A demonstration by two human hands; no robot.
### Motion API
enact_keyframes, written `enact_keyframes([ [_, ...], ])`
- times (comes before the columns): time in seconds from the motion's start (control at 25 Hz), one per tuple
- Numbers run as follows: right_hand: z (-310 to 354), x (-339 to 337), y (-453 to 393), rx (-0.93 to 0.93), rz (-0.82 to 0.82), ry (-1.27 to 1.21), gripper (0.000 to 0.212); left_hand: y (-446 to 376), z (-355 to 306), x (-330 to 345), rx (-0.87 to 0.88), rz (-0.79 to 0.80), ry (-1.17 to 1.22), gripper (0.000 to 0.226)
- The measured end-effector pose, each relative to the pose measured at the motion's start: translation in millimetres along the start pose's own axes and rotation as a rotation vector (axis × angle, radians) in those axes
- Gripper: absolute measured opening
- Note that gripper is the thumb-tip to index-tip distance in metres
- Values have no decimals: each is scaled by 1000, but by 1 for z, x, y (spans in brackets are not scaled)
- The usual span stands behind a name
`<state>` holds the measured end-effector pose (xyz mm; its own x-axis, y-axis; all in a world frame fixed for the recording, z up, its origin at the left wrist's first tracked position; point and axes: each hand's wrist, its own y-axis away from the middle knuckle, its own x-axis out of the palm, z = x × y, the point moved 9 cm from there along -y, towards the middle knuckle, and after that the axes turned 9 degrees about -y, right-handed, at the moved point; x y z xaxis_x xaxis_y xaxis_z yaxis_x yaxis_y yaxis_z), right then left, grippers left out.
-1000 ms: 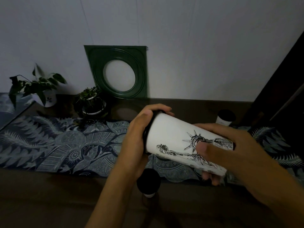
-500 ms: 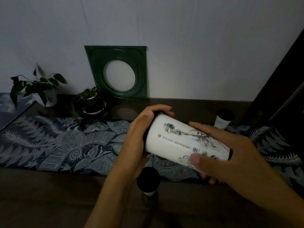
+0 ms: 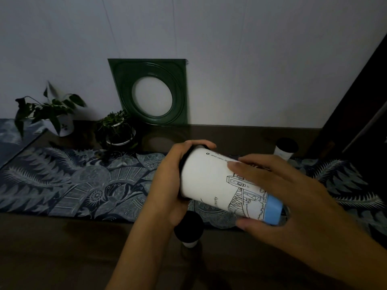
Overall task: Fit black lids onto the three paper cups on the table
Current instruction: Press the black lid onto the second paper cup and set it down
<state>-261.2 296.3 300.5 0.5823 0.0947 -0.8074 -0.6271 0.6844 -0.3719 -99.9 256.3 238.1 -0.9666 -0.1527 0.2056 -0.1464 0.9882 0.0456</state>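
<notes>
A pale wall (image 3: 251, 59) backs a dark table (image 3: 62, 248) carrying a patterned runner (image 3: 62, 181). A green frame (image 3: 150, 91) leans on the wall beside two plants (image 3: 48, 114). The cup (image 3: 209, 181), held sideways above the table, has been rotated since 0.5 s ago: a tower drawing and blue base band now face up. Left hand (image 3: 167, 185) fingers curl over its black lid (image 3: 184, 160); right hand (image 3: 282, 195) grips the base. Two lidded cups (image 3: 189, 229) stand on the table.
</notes>
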Motion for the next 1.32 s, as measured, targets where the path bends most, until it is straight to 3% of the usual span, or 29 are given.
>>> enact_keyframes([
  [0.08, 0, 0, 0, -14, -36, 30, 75, 1, -3, -1, 15, 1, -8, 41],
  [0.16, -2, -5, 2, 38, -107, -92, 74, 3, -10, 0, 82, 24, -18, 45],
  [0.24, -10, -7, 4, 226, -133, -401, 72, 6, -18, 2, 178, 58, -44, 45],
  [0.36, -23, 10, 10, 528, -108, -1050, 58, 13, -28, 6, 291, 100, -47, 39],
  [0.48, -18, 19, 11, 591, -16, -1245, 63, 13, -30, 7, 303, 81, -40, 35],
  [0.56, -18, 14, 9, 519, -13, -1083, 58, 9, -25, 5, 233, 53, -45, 33],
  [0.68, -4, -2, -1, 137, 6, -220, 70, 4, -11, 2, 64, 27, -54, 34],
  [0.76, -3, 3, 2, 6, 1, 69, 79, 2, -4, 3, -2, 47, -65, 37],
  [0.84, -9, 2, 5, 65, -42, -19, 78, 2, -4, 5, 11, 62, -63, 37],
  [1.04, -32, 20, 12, 564, -75, -1051, 53, 5, -13, 6, 153, 113, -54, 42],
  [1.12, -27, 27, 13, 638, -29, -1234, 49, 7, -16, 5, 185, 107, -36, 40],
  [1.24, -24, 25, 12, 589, 6, -1126, 49, 6, -15, 3, 165, 56, -40, 36],
  [1.32, -19, 9, 6, 378, -7, -679, 65, 5, -10, 0, 105, 9, -51, 35],
])
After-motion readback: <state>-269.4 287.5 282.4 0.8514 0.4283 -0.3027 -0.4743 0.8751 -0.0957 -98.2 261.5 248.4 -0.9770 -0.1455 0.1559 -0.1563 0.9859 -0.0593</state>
